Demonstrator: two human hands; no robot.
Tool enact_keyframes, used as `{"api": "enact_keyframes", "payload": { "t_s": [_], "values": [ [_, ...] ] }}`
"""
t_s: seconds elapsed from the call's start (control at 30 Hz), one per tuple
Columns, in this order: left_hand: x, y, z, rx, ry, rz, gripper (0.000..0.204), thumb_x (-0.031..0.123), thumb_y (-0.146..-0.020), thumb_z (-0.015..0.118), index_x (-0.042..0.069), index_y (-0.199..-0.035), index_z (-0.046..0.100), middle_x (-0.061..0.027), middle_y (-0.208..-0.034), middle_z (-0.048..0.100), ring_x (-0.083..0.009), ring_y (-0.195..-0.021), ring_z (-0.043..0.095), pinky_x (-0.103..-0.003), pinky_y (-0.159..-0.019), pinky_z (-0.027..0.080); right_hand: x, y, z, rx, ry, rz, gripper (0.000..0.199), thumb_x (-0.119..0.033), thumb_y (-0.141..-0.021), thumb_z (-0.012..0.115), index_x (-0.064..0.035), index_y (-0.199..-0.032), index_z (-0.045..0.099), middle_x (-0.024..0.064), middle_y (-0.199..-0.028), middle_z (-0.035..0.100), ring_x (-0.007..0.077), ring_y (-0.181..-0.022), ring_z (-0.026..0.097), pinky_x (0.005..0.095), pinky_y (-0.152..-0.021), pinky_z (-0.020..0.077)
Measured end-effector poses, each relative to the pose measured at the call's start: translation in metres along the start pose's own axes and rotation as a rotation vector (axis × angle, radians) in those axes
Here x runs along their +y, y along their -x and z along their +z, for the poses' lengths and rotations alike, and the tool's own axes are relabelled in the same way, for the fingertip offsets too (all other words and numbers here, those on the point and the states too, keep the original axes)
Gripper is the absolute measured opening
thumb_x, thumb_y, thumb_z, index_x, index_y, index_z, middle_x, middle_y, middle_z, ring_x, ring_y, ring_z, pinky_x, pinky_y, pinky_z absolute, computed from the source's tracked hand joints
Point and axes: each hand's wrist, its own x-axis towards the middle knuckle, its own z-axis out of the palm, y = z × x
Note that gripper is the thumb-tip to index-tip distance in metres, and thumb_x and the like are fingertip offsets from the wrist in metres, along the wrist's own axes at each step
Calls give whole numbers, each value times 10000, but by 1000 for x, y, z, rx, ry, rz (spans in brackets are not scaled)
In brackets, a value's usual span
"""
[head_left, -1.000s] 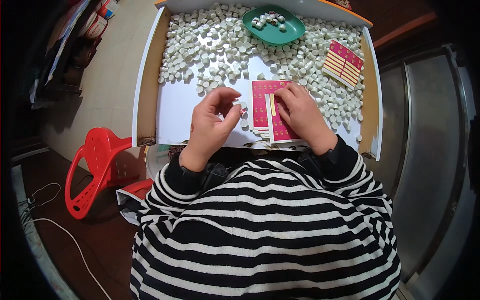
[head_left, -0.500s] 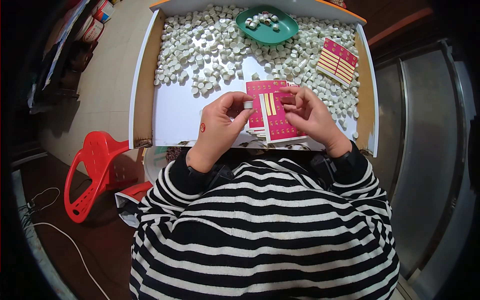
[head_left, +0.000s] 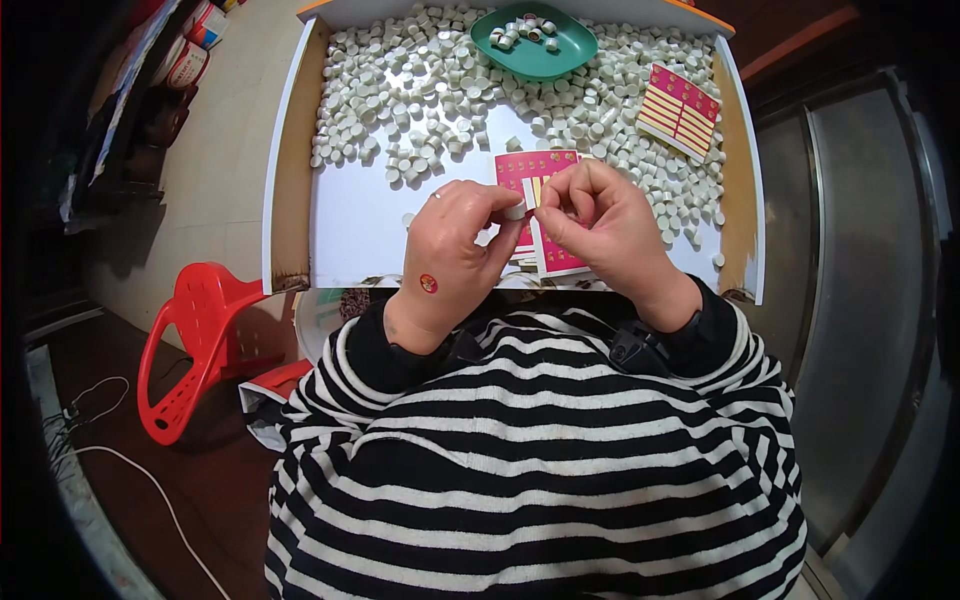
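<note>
My left hand (head_left: pixel 452 235) pinches a small white round cap (head_left: pixel 514 211) between thumb and fingertips. A round red sticker (head_left: pixel 429 284) is stuck on the back of this hand. Close against the cap, my right hand (head_left: pixel 605 220) has thumb and forefinger pressed together, with a bit of a small red sticker showing at the tips. Beneath both hands lies a stack of red sticker sheets (head_left: pixel 516 166) with rows of small gold prints and pale yellow strips. My fingers cover much of the upper sheet (head_left: pixel 556 260).
Many loose white caps (head_left: pixel 400 100) cover the back and right of the white, raised-edge tray table (head_left: pixel 345 230). A green dish (head_left: pixel 535 62) at the back holds several caps. Another sticker stack (head_left: pixel 678 112) lies on caps at right. A red plastic chair (head_left: pixel 195 330) stands at left.
My right hand has moved left from the sticker sheet to the cap, its fingers closing into a pinch. My left hand has carried the cap slightly right, over the sheets.
</note>
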Motion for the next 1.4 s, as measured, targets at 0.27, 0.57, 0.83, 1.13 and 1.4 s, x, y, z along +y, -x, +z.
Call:
{"api": "enact_keyframes", "payload": {
  "t_s": [0.27, 0.57, 0.83, 1.13, 1.4],
  "values": [
    [0, 1, 1, 16, -65, 68, 250, -53, -662, 705, 32, -875, 607, -78, -741, 604, -245, -697, 595, -328, -604, 466, -3, -1, 4, -12, 53, 73, 374, 13, -785, 666, -90, -663, 327, 35, -829, 555, 70, -740, 470, 214, -678, 421],
    [-1, -1, -3, 0, -18, 107, 256, -60, -672, 711, 31, -889, 611, -70, -755, 608, -212, -683, 582, -292, -586, 453, 2, -3, 0, -53, -68, 46, 318, -9, -810, 665, -82, -706, 373, 30, -831, 555, 68, -757, 478, 218, -711, 424],
    [1, 4, -1, 41, 519, -170, 227, -45, -706, 727, 23, -903, 635, -44, -792, 602, -110, -677, 533, -220, -590, 423, 13, -1, -1, -101, -497, 299, 162, -75, -857, 647, -47, -848, 487, 36, -898, 556, 79, -820, 518, 227, -772, 430],
    [-10, -1, -2, 39, 282, -144, 242, -43, -696, 726, 52, -905, 648, -54, -871, 587, -137, -727, 534, -227, -626, 428, 1, 3, 0, -71, -317, -46, 133, 0, -851, 609, -35, -856, 481, 51, -938, 548, 99, -864, 509, 233, -804, 416],
    [-11, -1, -3, 61, -40, 156, 269, -23, -669, 743, 60, -912, 663, -57, -868, 575, -199, -792, 544, -266, -634, 445, 3, 6, 4, -31, -144, -87, 124, 15, -854, 590, -36, -863, 477, 61, -958, 553, 112, -868, 509, 247, -809, 419]
  ]
}}
